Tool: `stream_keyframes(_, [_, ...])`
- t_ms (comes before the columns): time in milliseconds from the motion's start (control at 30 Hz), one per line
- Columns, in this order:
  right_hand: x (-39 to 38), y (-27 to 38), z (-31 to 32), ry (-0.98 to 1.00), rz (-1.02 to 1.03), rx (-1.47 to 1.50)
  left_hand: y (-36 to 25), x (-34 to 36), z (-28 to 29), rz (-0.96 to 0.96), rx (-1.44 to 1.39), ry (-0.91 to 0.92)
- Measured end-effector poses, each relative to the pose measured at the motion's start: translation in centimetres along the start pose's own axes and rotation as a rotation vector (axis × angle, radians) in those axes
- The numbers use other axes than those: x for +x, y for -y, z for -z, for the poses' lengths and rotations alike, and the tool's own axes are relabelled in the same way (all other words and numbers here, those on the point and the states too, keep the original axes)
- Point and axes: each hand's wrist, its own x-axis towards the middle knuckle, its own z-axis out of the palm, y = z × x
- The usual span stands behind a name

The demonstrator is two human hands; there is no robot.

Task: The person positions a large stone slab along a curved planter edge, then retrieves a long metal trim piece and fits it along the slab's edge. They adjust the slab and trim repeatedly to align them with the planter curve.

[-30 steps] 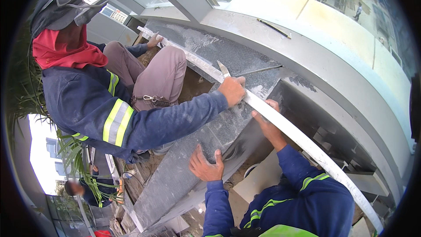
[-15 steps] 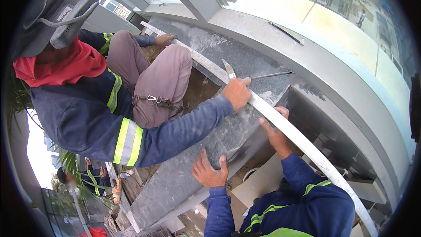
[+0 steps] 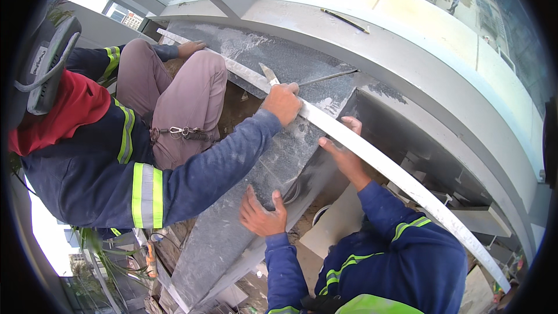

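The long white strip [image 3: 407, 182] runs slantwise from the gray slab surface [image 3: 224, 250], where its far part lies, out over the dark open cavity [image 3: 395, 122] toward the lower right. The wearer's right hand [image 3: 343, 160] is parted around it, thumb on the near side and fingertips showing past the far edge; whether it touches cannot be told. The left hand [image 3: 264, 215] is spread open by the slab's edge, holding nothing. A co-worker's hand [image 3: 282, 104] grips the strip along with a pointed blade [image 3: 268, 74]. The strip looks stiff and fairly light for its length, its curve probably the lens's doing, but likely unwieldy and a little slippery with dust. Two well-spaced holds along its edges, clear of the blade, seem best.
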Motion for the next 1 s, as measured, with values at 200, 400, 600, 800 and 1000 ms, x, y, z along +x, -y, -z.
stream_keyframes(200, [-4.1, -1.5, 3.2, 0.142, -0.185, -0.094, 0.1, -0.2, -0.2, -0.02, 0.038, -0.031])
stream_keyframes(400, [-10.6, -1.6, 9.3, 0.426, -0.475, -0.359, 0.3, -0.4, -0.5, -0.038, 0.064, -0.055])
stream_keyframes(600, [-13.4, -0.5, 12.9, 0.522, -0.45, -0.433, 0.5, -0.6, -0.7, -0.038, 0.076, -0.076])
stream_keyframes(800, [-12.4, 0.9, 14.6, 0.468, -0.41, -0.448, 0.2, -0.7, -0.1, -0.04, 0.047, -0.1])
stream_keyframes(1000, [-10.9, 6.1, 13.7, 0.615, -0.315, -0.461, 0.1, -0.9, 0.2, -0.01, 0.045, -0.048])
